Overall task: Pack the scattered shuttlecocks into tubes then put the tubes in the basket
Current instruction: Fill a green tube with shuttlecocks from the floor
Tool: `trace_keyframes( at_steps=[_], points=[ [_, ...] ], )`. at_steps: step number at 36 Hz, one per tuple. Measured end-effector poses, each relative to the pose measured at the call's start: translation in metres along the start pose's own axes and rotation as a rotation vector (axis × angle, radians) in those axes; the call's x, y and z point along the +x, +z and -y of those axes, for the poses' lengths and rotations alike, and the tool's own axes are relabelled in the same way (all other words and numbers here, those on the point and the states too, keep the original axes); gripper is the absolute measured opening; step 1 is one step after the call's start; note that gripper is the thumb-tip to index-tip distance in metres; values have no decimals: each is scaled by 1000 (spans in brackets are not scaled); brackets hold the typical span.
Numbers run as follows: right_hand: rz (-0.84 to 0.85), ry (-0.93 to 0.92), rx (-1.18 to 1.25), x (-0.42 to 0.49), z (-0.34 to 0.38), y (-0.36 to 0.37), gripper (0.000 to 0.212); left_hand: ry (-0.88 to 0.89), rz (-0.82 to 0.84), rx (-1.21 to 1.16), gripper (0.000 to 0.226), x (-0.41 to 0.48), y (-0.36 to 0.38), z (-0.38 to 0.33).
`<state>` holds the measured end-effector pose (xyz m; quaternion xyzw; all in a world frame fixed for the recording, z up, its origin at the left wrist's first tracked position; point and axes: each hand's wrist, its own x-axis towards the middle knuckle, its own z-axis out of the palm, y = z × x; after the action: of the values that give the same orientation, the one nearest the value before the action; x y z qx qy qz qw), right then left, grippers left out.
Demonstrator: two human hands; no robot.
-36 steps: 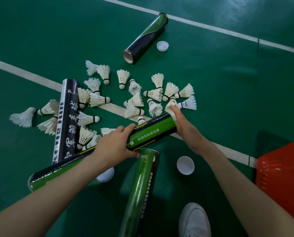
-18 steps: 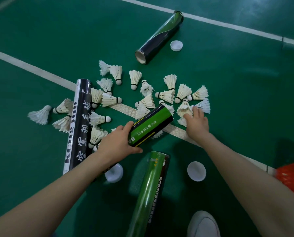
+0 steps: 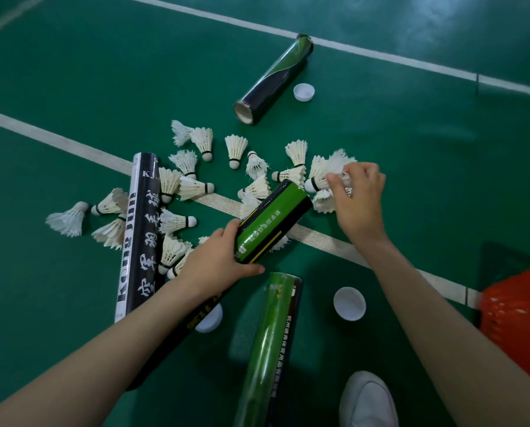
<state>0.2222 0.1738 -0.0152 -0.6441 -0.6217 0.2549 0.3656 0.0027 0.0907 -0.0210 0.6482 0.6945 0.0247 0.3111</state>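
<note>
My left hand [image 3: 214, 263] grips a green and black tube [image 3: 271, 221] near its middle, its open end pointing up and right toward the pile. Just beyond that end, my right hand [image 3: 357, 195] pinches white shuttlecocks [image 3: 322, 177] by the feathers, corks toward the tube mouth. Several more white shuttlecocks [image 3: 193, 186] lie scattered on the green floor around the white line. The rest of the held tube runs back under my left forearm.
A black tube with white lettering [image 3: 140, 235] lies left, a dark tube [image 3: 273, 81] at the back, a green tube [image 3: 270, 346] near my white shoe [image 3: 368, 402]. White caps [image 3: 349, 302] [image 3: 303, 92] [image 3: 210, 318] lie loose. The orange basket [image 3: 519, 315] stands at the right edge.
My right hand left the tube's end, reached into the pile and picked up shuttlecocks, lifting them. My left hand swung the tube's end upward toward them.
</note>
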Motion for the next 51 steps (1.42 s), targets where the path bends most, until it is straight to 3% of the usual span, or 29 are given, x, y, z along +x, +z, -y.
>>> trace_keyframes(
  at_steps=[6, 15, 19, 22, 26, 42, 48, 51],
  points=[
    [328, 70, 92, 2, 58, -23, 23, 48, -60, -174, 91, -8, -7, -10],
    [523, -202, -108, 13, 153, -59, 25, 157, -182, -568, 61, -22, -28, -34],
    [712, -280, -262, 8, 189, -83, 18, 193, -252, -643, 65, -27, -36, -36],
    [820, -344, -401, 7, 205, -96, 36, 214, -283, -682, 67, -32, -42, -35],
    [965, -368, -481, 3, 218, -99, 44, 202, -275, -754, 68, -33, -43, -29],
    [994, -455, -714, 3, 244, -69, 49, 251, -299, -847, 61, -37, -64, -22],
    [1122, -402, -750, 3, 241, -47, 55, 261, -270, -805, 64, -34, -63, -21],
    [1100, -440, -740, 1, 239, -39, 57, 261, -276, -791, 64, -33, -62, -21]
  ],
)
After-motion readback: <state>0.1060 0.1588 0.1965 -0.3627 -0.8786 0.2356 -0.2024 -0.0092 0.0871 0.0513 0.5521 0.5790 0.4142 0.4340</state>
